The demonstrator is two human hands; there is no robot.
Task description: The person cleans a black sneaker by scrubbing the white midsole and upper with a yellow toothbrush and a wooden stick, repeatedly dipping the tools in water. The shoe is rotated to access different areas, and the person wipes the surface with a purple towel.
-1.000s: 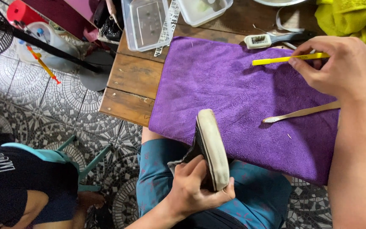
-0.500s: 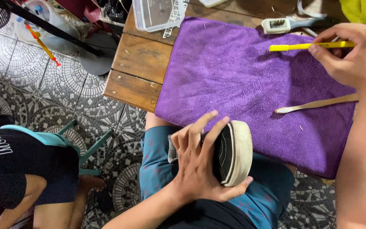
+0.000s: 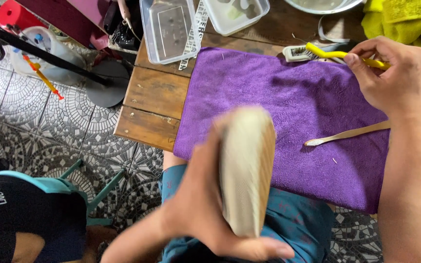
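One shoe (image 3: pixel 247 170), blurred, sole facing up, sits in the left hand (image 3: pixel 205 204), whose fingers wrap closed around it above the lap, just off the near edge of the single purple towel (image 3: pixel 278 102). Two clear plastic containers (image 3: pixel 169 29) stand at the table (image 3: pixel 152 102) far edge. The right hand (image 3: pixel 391 78) pinches one yellow-handled brush (image 3: pixel 337 52) over the towel's far corner; one wooden toothbrush (image 3: pixel 349 134) lies on the open cloth

A makeshift home shoe-cleaning spot is being suggested by a worn wooden table (image 3: pixel 154 104) laid with a purple towel (image 3: pixel 288 112), brushes (image 3: pixel 299 52) and plastic containers (image 3: pixel 169 29) at the far edge, and patterned floor tiles (image 3: pixel 40 126) at left.
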